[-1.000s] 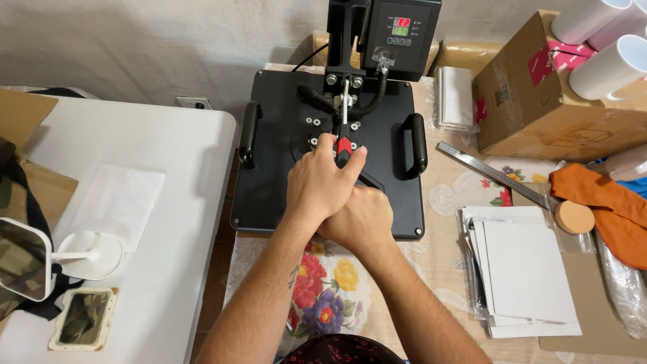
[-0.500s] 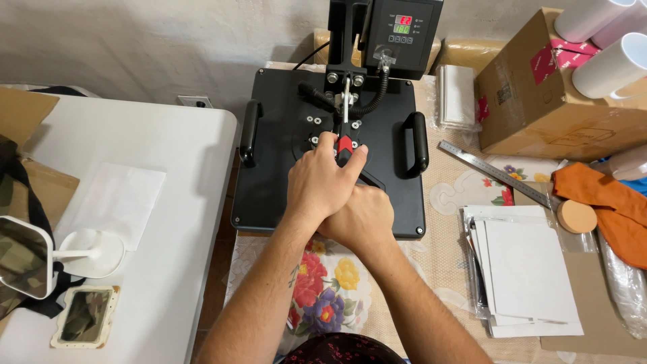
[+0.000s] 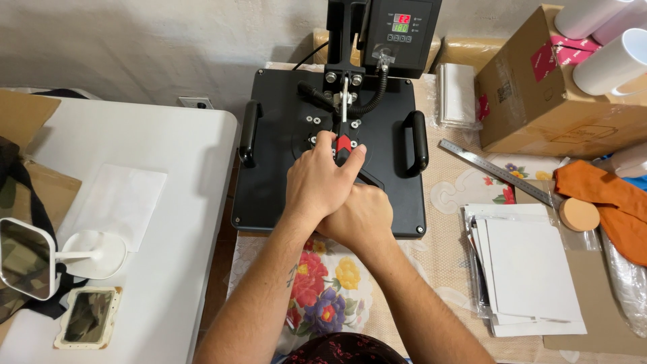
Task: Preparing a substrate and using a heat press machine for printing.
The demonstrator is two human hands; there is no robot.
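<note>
1. Your left hand point(image 3: 317, 182) is wrapped tight around the black lever handle point(image 3: 369, 179) of the heat press point(image 3: 283, 168), fingers curled over it next to the red grip section point(image 3: 343, 143).
2. Your right hand point(image 3: 357, 217) sits just behind and partly under the left, closed on the same handle; the two hands are pressed together, left overlapping right.
3. The heat press lies dead ahead at 12 o'clock, its flat black top plate closed down, a side handle at each edge.
4. The control box point(image 3: 399, 30) with lit red and green digits stands at 12 o'clock, behind the plate.
5. At 2 o'clock sits a cardboard box point(image 3: 539, 101), with white mugs point(image 3: 610, 64) on top.
6. At 3 o'clock a metal ruler point(image 3: 495, 172) lies slanted, beside orange cloth point(image 3: 606, 202) and a round wooden disc point(image 3: 578, 215).
7. At 4 o'clock rests a stack of white sheets point(image 3: 529, 269).
8. At 9 o'clock, on the white table point(image 3: 168, 148), lie a white paper sheet point(image 3: 121, 202) and a small stand mirror point(image 3: 27, 256).
9. A floral cloth point(image 3: 323, 290) shows at 6 o'clock under your forearms.
</note>
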